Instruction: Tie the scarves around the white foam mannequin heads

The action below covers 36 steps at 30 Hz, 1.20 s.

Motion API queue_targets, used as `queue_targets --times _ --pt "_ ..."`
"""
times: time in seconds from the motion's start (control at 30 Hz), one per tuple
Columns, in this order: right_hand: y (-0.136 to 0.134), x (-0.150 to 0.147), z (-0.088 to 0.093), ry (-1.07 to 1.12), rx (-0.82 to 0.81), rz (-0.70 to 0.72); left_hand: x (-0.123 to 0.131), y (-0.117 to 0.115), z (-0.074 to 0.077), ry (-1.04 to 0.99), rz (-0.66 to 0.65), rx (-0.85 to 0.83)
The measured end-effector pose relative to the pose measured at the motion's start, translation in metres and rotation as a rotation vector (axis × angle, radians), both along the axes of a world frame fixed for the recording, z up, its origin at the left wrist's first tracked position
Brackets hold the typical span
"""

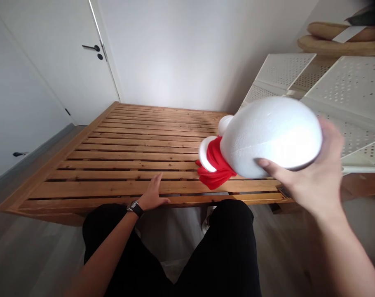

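Note:
My right hand [319, 177] grips the rounded crown of what looks like a white foam mannequin head [268, 132], thumb on the near side and the other fingers mostly hidden behind it. The head is held tilted on its side over the right part of a slatted wooden bed frame [138, 154], its narrow neck end pointing left. A red cloth [216, 165] is wrapped around that neck. My left hand [152, 194], with a watch [135, 209] on the wrist, is empty with its fingers stretched out at the frame's front edge.
White perforated panels [357, 95] stand at the right, with brown rounded objects [338, 39] above them. A white door [57, 45] with a black handle [91, 48] is at the back left. My knees [233, 218] are against the frame's front side.

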State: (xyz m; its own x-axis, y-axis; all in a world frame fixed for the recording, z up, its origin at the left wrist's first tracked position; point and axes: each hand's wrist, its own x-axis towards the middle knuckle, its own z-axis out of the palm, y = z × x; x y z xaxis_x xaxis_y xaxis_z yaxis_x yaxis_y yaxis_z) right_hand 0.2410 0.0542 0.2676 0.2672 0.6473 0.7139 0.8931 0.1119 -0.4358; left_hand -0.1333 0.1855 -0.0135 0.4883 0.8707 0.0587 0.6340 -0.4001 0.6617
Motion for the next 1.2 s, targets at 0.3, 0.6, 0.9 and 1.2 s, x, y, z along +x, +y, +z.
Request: queue_targets --times 0.3,0.6,0.9,1.2 --pt "0.031 -0.065 0.029 0.005 0.078 0.29 0.1 -0.063 0.02 -0.717 -0.266 -0.396" --pt "0.122 -0.079 -0.08 0.128 -0.237 0.306 0.103 -0.117 -0.016 -0.535 -0.559 -0.991" --pt "0.139 -0.112 -0.136 0.243 -0.478 0.1 0.082 -0.112 -0.047 0.056 -0.289 -0.709" --pt "0.135 -0.142 -0.16 0.21 -0.541 0.094 0.073 -0.085 -0.037 0.071 0.061 -0.371"
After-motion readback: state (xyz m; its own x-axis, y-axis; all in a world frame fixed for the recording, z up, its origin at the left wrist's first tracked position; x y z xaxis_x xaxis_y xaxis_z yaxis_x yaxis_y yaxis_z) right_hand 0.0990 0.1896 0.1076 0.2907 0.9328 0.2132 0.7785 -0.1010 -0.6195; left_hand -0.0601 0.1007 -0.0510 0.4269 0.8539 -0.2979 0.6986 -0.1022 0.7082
